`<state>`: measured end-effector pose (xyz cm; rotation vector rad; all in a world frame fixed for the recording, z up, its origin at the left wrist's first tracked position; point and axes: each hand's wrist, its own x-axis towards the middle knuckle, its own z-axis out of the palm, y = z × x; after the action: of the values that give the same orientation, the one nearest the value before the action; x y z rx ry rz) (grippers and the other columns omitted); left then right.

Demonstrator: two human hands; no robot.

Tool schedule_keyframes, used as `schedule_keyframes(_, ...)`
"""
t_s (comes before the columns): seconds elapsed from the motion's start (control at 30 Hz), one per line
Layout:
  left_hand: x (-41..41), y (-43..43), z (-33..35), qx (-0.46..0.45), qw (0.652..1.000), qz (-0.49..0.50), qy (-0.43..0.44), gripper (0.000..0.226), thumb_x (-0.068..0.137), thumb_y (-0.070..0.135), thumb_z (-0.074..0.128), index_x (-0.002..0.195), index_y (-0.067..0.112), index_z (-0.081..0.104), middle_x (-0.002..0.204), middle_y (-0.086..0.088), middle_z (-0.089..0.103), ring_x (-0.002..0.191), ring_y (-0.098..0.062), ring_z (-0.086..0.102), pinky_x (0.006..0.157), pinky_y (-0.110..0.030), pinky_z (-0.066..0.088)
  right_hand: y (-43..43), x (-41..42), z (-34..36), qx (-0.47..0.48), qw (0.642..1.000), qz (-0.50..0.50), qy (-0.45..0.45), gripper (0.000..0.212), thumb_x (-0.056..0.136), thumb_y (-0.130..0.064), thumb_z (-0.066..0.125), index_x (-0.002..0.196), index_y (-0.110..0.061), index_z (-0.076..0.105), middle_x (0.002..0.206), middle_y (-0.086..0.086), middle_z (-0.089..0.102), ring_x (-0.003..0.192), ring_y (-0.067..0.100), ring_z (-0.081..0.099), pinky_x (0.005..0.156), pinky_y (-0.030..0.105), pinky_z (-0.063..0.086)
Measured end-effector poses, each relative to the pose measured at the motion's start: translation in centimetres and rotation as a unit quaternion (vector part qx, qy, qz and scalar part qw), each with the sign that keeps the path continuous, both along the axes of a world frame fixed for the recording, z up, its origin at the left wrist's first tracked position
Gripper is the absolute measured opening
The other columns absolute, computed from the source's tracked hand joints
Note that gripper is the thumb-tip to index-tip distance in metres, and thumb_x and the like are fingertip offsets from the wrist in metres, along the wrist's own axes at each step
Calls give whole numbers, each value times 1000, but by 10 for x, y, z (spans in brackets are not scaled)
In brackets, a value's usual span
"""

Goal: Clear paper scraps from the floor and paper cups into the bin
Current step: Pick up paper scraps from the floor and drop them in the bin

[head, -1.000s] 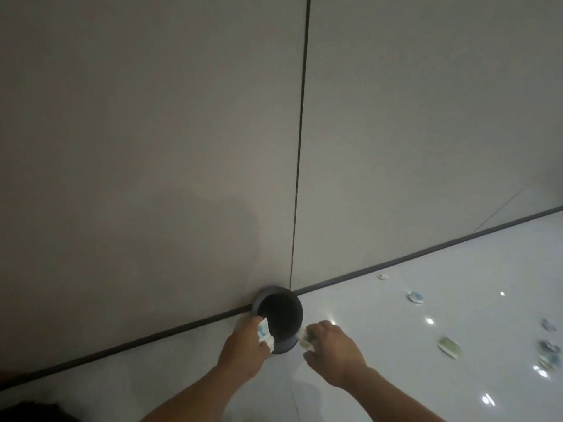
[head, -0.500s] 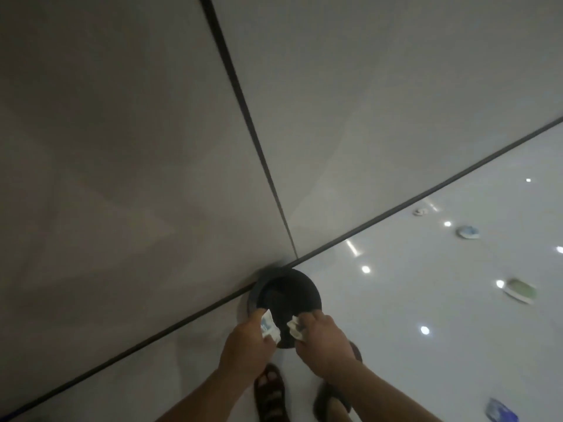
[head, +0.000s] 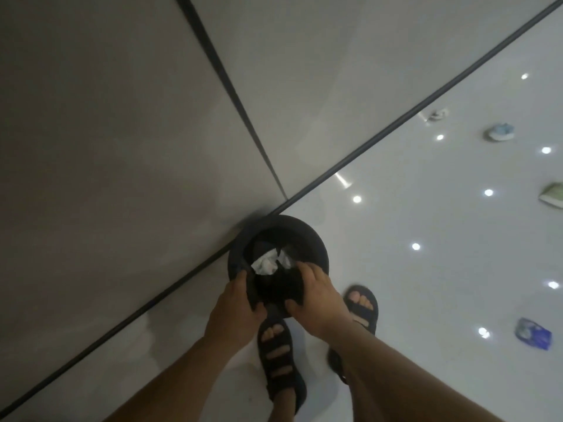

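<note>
Bin (head: 316,242) rim — left hand (head: 234,312), right hand (head: 320,303) fingers gripping | scraps (head: 266,263) inside blurred

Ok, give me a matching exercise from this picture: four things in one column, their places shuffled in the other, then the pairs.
Things
1. white crumpled paper
2. dark blue scrap
3. green scrap
4. bin

Places
a. on the floor, cut off by the right edge of the view
b. inside the bin
c. at the foot of the wall
d. on the floor, to the right of the sandals

Pairs: 1-b, 2-d, 3-a, 4-c
</note>
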<state>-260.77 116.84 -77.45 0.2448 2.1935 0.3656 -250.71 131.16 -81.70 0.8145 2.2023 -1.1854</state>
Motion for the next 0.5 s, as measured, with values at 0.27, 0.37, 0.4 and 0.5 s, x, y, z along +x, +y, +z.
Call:
schedule_keyframes(0.27, 3, 27, 81, 7, 992, -104, 68, 65, 91, 35, 56, 147, 22, 25, 147, 2, 35, 124, -7, 39, 89, -15, 33, 14, 25, 72, 88, 995, -47, -7, 81, 83, -56, 59, 147, -42, 11, 157, -7, 22, 143, 20, 29, 109, 43, 35)
schedule_keyframes(0.37, 8, 47, 121, 18, 981, -168, 91, 68, 91, 38, 54, 148, 23, 22, 152, 1, 29, 137, -16, 29, 104, -28, 34, 27, 38, 113, 107, 992, -71, -4, 79, 82, -62, 55, 145, -46, 9, 158, -7, 19, 144, 21, 26, 108, 43, 37)
schedule_keyframes(0.4, 12, 53, 133, 19, 976, -196, 97, 69, 91, 40, 54, 149, 23, 21, 153, 1, 27, 140, -17, 25, 109, -32, 32, 31, 45, 127, 115, 990, -81, -1, 80, 81, -62, 54, 144, -46, 9, 159, -6, 19, 144, 21, 25, 108, 42, 37)
schedule_keyframes(0.5, 27, 71, 168, 7, 956, -271, 109, 72, 91, 45, 51, 150, 24, 16, 157, 1, 21, 145, -20, 14, 115, -41, 27, 42, 71, 168, 144, 983, -117, 2, 80, 83, -64, 54, 145, -45, 8, 159, -6, 17, 145, 21, 23, 109, 41, 36)
